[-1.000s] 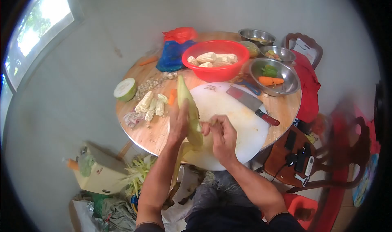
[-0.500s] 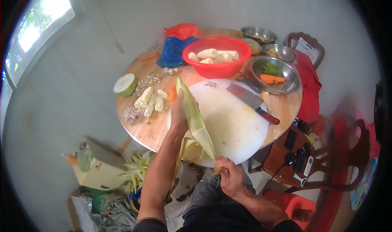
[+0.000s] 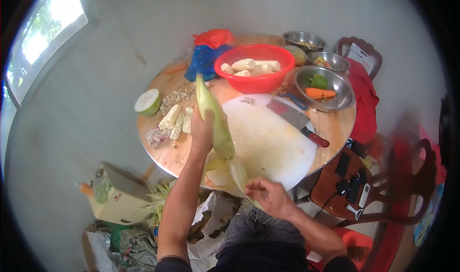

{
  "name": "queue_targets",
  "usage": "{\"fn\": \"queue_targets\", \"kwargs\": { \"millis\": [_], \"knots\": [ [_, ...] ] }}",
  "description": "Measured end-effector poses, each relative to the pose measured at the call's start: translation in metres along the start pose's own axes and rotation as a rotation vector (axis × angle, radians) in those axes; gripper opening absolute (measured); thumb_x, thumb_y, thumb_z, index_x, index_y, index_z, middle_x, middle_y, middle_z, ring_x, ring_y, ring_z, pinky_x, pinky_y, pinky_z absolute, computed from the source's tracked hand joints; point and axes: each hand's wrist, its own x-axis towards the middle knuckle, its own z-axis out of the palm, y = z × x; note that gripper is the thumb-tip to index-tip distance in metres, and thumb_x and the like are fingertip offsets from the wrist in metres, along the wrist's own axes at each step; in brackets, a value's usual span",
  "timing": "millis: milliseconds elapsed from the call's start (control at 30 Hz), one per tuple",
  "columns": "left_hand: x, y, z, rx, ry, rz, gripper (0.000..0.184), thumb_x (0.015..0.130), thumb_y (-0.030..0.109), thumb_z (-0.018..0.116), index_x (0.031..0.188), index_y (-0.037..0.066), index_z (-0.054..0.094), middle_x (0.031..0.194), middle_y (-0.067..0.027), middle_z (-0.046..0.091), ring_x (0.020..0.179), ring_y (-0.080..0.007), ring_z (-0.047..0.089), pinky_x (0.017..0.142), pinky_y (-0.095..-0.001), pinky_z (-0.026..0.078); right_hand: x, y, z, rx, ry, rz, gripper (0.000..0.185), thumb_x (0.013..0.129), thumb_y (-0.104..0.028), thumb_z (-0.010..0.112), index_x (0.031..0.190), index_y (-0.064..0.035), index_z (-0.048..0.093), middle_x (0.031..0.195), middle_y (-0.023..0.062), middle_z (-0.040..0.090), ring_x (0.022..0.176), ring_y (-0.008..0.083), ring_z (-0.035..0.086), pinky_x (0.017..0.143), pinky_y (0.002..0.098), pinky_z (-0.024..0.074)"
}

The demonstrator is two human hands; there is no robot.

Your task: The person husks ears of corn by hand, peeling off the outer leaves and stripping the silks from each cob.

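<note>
My left hand [image 3: 202, 132] is wrapped around an ear of corn [image 3: 213, 121] in its pale green husk, held tilted over the near left part of the white cutting board [image 3: 273, 152]. Below the ear's lower end, my right hand [image 3: 269, 196] is closed on a peeled corn husk leaf [image 3: 238, 175]. More pale husk [image 3: 218, 169] hangs behind, by the board's near left edge. A cleaver [image 3: 293, 115] with a red-brown handle lies on the board's right side. Several husked corn cobs [image 3: 170, 117] rest on the table left of my left hand.
A red basin [image 3: 254, 83] of husked corn stands at the back. A steel bowl [image 3: 342, 87] holds a carrot [image 3: 320, 93] and a green pepper. A cut gourd [image 3: 147, 102] sits at the table's left edge. A wooden chair [image 3: 330, 190] with small devices is at right.
My right hand has pulled a husk leaf down and away from the ear's lower end. My left hand has shifted slightly left, with the ear now more upright.
</note>
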Motion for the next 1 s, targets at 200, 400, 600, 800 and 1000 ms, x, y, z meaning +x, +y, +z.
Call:
{"fn": "queue_targets", "kwargs": {
  "millis": [200, 400, 600, 800, 1000],
  "knots": [
    [-0.046, 0.029, 0.039, 0.189, -0.145, 0.073, 0.043, 0.097, 0.022, 0.065, 0.132, 0.002, 0.049, 0.111, -0.0100, 0.059, 0.102, -0.0192, 0.058, 0.089, -0.0343, 0.049, 0.080, -0.054, -0.036, 0.322, 0.274, -0.152, 0.032, 0.099, -0.018, 0.069, 0.122, 0.0047, 0.066, 0.117, 0.0117, 0.071, 0.110, 0.0165, 0.067, 0.096, 0.0314, 0.0527],
    [-0.058, 0.043, 0.050, 0.202, -0.261, 0.100, 0.043, 0.095, 0.019, 0.072, 0.129, 0.000, 0.055, 0.108, -0.0077, 0.057, 0.102, -0.0191, 0.057, 0.090, -0.0343, 0.048, 0.104, -0.060, -0.045, 0.311, 0.344, -0.208, 0.024, 0.101, -0.009, 0.065, 0.119, 0.0056, 0.071, 0.110, 0.0088, 0.070, 0.103, 0.0140, 0.066, 0.091, 0.0277, 0.0531],
    [-0.063, 0.044, 0.058, 0.302, -0.248, 0.241, 0.048, 0.087, 0.011, 0.076, 0.130, -0.003, 0.059, 0.111, -0.0145, 0.060, 0.101, -0.0261, 0.060, 0.091, -0.0365, 0.048, 0.096, -0.065, -0.047, 0.098, 0.478, -0.344, 0.018, 0.096, -0.001, 0.066, 0.112, 0.0042, 0.074, 0.101, 0.0075, 0.071, 0.091, 0.0107, 0.066, 0.080, 0.0250, 0.0521],
    [-0.076, 0.055, 0.060, 0.355, -0.225, 0.222, 0.058, 0.085, 0.011, 0.077, 0.137, -0.003, 0.056, 0.115, -0.0176, 0.061, 0.106, -0.0306, 0.061, 0.094, -0.0387, 0.048, 0.081, -0.084, -0.054, -0.190, 0.485, -0.493, 0.013, 0.092, -0.002, 0.068, 0.101, 0.0049, 0.073, 0.091, 0.0116, 0.071, 0.080, 0.0160, 0.069, 0.073, 0.0279, 0.0531],
    [-0.075, 0.062, 0.059, 0.332, -0.270, 0.318, 0.063, 0.087, 0.015, 0.077, 0.141, -0.005, 0.053, 0.118, -0.0192, 0.061, 0.105, -0.0327, 0.061, 0.093, -0.0391, 0.048, 0.081, -0.100, -0.055, -0.216, 0.489, -0.456, 0.010, 0.091, -0.001, 0.068, 0.098, 0.0041, 0.073, 0.088, 0.0100, 0.071, 0.077, 0.0164, 0.068, 0.069, 0.0283, 0.0533]
  ]
}}
